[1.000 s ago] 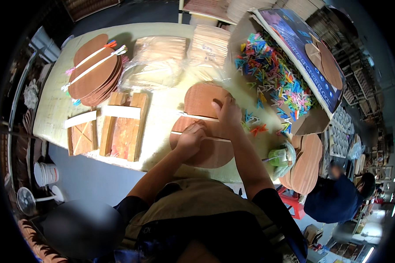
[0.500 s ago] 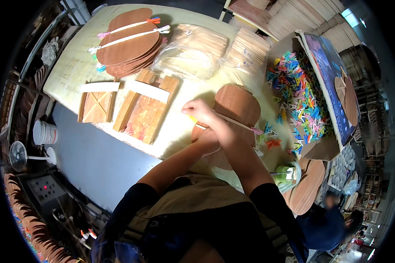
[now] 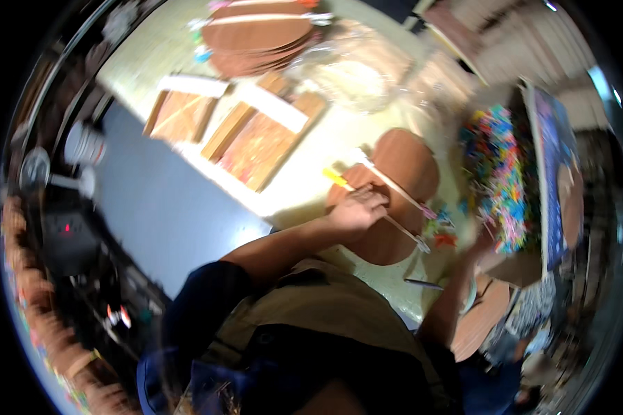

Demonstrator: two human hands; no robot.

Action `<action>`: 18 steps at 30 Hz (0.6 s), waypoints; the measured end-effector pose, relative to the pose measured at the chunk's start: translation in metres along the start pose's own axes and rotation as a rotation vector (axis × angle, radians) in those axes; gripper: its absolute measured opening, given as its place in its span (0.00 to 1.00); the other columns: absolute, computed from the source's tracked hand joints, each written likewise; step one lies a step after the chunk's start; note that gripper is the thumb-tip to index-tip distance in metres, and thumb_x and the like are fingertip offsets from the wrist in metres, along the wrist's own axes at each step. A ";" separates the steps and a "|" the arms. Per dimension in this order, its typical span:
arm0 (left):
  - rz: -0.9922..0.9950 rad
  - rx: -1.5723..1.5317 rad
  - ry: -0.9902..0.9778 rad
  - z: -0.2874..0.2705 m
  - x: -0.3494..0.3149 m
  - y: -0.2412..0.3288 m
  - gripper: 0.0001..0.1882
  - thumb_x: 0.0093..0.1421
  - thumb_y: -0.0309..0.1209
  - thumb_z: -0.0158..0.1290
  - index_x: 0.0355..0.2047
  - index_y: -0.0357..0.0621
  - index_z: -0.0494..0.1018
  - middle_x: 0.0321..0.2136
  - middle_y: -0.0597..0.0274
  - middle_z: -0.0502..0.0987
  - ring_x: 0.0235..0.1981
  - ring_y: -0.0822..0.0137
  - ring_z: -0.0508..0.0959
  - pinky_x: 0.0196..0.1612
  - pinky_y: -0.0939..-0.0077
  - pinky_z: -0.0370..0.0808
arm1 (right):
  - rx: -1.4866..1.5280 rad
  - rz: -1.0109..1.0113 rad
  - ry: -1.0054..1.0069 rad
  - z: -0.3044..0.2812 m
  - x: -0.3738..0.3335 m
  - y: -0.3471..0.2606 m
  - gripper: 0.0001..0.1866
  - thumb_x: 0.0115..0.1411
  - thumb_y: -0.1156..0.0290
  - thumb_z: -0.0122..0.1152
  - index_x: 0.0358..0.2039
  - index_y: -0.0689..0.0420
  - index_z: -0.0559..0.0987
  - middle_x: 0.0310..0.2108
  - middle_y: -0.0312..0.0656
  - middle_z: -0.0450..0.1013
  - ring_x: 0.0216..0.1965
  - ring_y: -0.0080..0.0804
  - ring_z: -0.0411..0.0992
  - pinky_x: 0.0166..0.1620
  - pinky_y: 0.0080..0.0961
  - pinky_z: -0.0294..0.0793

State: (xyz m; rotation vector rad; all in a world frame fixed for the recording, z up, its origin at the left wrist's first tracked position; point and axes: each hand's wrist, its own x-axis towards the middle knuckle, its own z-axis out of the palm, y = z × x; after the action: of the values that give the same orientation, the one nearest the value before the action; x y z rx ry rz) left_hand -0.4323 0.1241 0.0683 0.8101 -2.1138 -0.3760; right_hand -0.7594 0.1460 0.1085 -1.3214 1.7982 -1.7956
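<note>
A: Where does the left hand [image 3: 356, 209] sit?
B: On the brown round boards [image 3: 401, 166] at the near edge of the counter [image 3: 145, 62]. Its grip looks closed on a thin strip [image 3: 394, 197] that crosses the boards, though blur hides the fingers.
A: And the right hand [image 3: 476, 243]?
B: It is raised beside the box of bright clips [image 3: 498, 173]; blur hides its grip, so whether it holds anything cannot be told.
A: What does the box hold?
B: A heap of small clips in many colours; a few lie loose on the counter just beside the boards.
A: Anything else?
B: Flat wooden bundles [image 3: 263, 135] banded in white, and a tied stack of brown boards [image 3: 259, 34] at the far edge.
</note>
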 end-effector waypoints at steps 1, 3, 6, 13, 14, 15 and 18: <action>-0.025 0.000 0.052 -0.007 -0.012 0.010 0.09 0.46 0.25 0.50 0.30 0.43 0.74 0.35 0.60 0.74 0.38 0.59 0.74 0.43 0.66 0.71 | -0.232 -0.054 0.139 -0.053 -0.007 0.012 0.20 0.65 0.61 0.40 0.49 0.63 0.69 0.45 0.42 0.69 0.46 0.30 0.68 0.48 0.26 0.68; -0.177 -0.143 -0.077 -0.024 -0.046 0.028 0.07 0.49 0.26 0.52 0.31 0.44 0.74 0.35 0.61 0.74 0.35 0.60 0.74 0.38 0.68 0.73 | -0.512 0.133 0.162 -0.153 -0.038 0.023 0.20 0.65 0.62 0.41 0.49 0.64 0.68 0.45 0.42 0.69 0.46 0.31 0.67 0.48 0.27 0.68; -0.541 -0.381 -0.319 -0.034 -0.090 0.049 0.08 0.52 0.28 0.54 0.33 0.43 0.73 0.34 0.61 0.74 0.34 0.59 0.74 0.38 0.70 0.73 | -0.765 0.459 0.147 -0.256 -0.106 0.025 0.20 0.65 0.62 0.41 0.50 0.64 0.67 0.46 0.43 0.68 0.47 0.32 0.67 0.48 0.27 0.67; -1.310 -0.936 -0.025 -0.020 -0.113 0.065 0.19 0.54 0.39 0.59 0.37 0.36 0.70 0.33 0.56 0.74 0.33 0.65 0.76 0.35 0.75 0.74 | -0.854 0.684 0.118 -0.341 -0.170 0.014 0.21 0.64 0.63 0.43 0.51 0.64 0.66 0.48 0.45 0.66 0.49 0.34 0.66 0.50 0.28 0.67; -1.342 -0.986 0.053 -0.015 -0.108 0.067 0.20 0.54 0.39 0.59 0.38 0.35 0.70 0.32 0.56 0.74 0.31 0.67 0.76 0.34 0.76 0.74 | -0.854 0.687 0.123 -0.345 -0.171 0.012 0.21 0.64 0.63 0.43 0.52 0.64 0.65 0.49 0.45 0.66 0.49 0.34 0.66 0.50 0.28 0.67; -1.346 -1.011 0.072 -0.010 -0.104 0.067 0.19 0.55 0.39 0.59 0.38 0.35 0.70 0.31 0.56 0.74 0.30 0.67 0.76 0.33 0.76 0.75 | -0.857 0.686 0.119 -0.348 -0.172 0.010 0.21 0.64 0.63 0.43 0.52 0.65 0.65 0.49 0.46 0.65 0.49 0.34 0.65 0.50 0.28 0.67; -1.346 -1.103 0.124 0.000 -0.093 0.062 0.16 0.56 0.35 0.57 0.38 0.35 0.70 0.28 0.58 0.74 0.27 0.69 0.76 0.30 0.77 0.75 | -0.858 0.686 0.118 -0.355 -0.175 0.007 0.22 0.63 0.63 0.44 0.53 0.65 0.64 0.50 0.47 0.65 0.50 0.35 0.65 0.50 0.29 0.67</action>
State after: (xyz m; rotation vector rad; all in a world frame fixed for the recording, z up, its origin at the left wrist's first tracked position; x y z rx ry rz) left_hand -0.4158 0.2320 0.0450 1.3102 -0.6527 -1.8608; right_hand -0.9291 0.5039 0.1010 -0.6150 2.7771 -0.7563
